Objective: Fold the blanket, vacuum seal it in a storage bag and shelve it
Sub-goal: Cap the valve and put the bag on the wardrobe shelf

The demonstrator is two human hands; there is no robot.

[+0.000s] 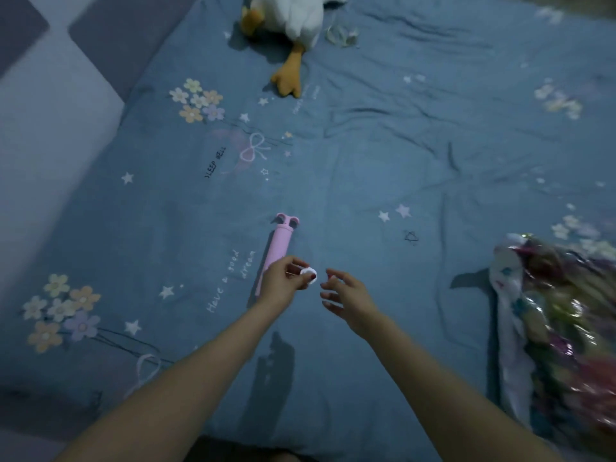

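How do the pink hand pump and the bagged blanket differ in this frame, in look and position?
The pink hand pump is a slim, plain-coloured tube; the bagged blanket is a broad, bulky bundle with a multicoloured print under shiny plastic. The pump lies mid-bed, just beyond the left hand, which pinches a small white cap; the blanket sits at the right edge, away from both hands. Both rest on the blue bedsheet.
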